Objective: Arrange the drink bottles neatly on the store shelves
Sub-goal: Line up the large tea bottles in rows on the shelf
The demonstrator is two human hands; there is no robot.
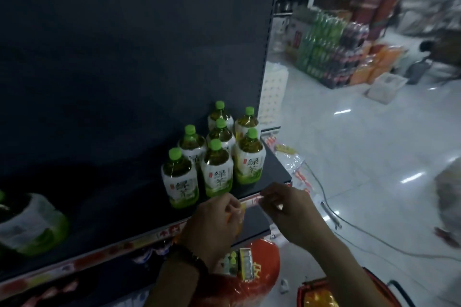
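Several green-tea bottles (217,157) with green caps and white-green labels stand upright in close rows at the right end of a dark shelf (112,194). One more bottle (30,224) shows blurred at the far left of the same shelf. Both hands are at the shelf's front edge, below the bottles and not touching them. My left hand (214,224) has its fingers curled round a small yellow tag (242,209). My right hand (287,209) pinches the red-and-white price strip (254,200) on the shelf edge.
The shelf's dark back panel rises behind the bottles. Below my hands sit a red bag (262,271) holding small packs and a red basket (314,291). A cable (349,224) trails over the white tiled floor. Stacked drink packs (324,52) and a white crate (384,87) stand at the back right.
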